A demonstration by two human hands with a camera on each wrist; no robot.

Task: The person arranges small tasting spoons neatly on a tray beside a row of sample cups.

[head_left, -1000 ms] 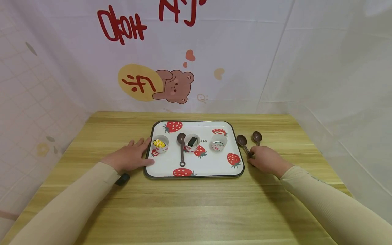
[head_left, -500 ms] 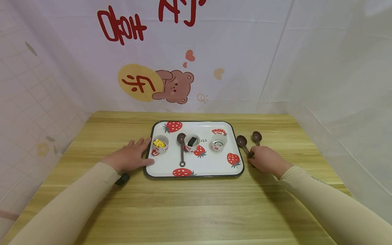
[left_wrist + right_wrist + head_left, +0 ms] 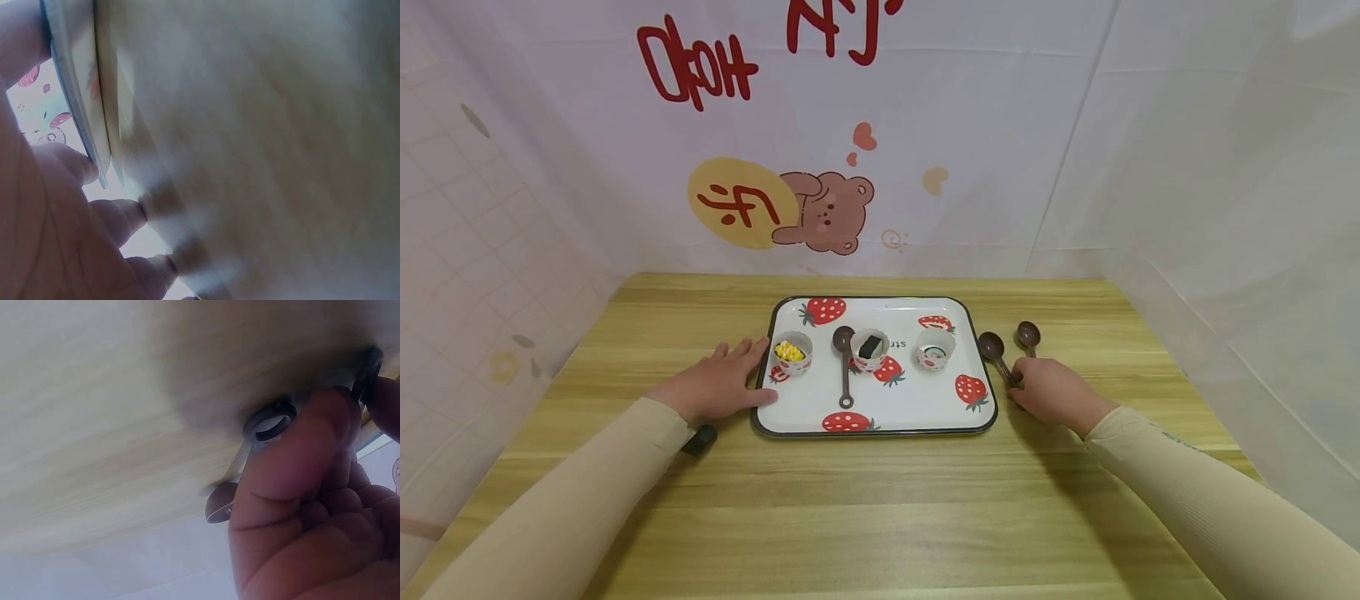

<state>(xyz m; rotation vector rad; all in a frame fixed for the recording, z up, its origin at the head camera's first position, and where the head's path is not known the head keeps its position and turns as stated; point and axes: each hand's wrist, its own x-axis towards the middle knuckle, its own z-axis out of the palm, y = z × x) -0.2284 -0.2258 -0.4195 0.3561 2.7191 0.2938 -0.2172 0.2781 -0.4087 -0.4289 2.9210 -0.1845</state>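
Note:
My left hand (image 3: 722,387) rests against the left edge of a white strawberry-print tray (image 3: 917,412), thumb over the rim and fingers extended. In the left wrist view, the tray's side stands between thumb and fingers. With thumb and forefinger, my right hand (image 3: 1056,393) pinches the ring end of a brown measuring spoon (image 3: 992,345) lying just right of the tray. The right wrist view shows that ring (image 3: 367,375) between the fingertips. A second measuring spoon (image 3: 1028,334) lies beyond the hand, its handle partly hidden. Its ring (image 3: 270,422) appears beside the curled forefinger.
On the tray sit three small printed paper cups: one cup (image 3: 805,364) with yellow-topped food, a middle cup (image 3: 867,364) with a dark-wrapped piece, and a right cup (image 3: 934,360) with a round piece. Another brown spoon (image 3: 846,375) lies between the left two. A fabric backdrop stands behind.

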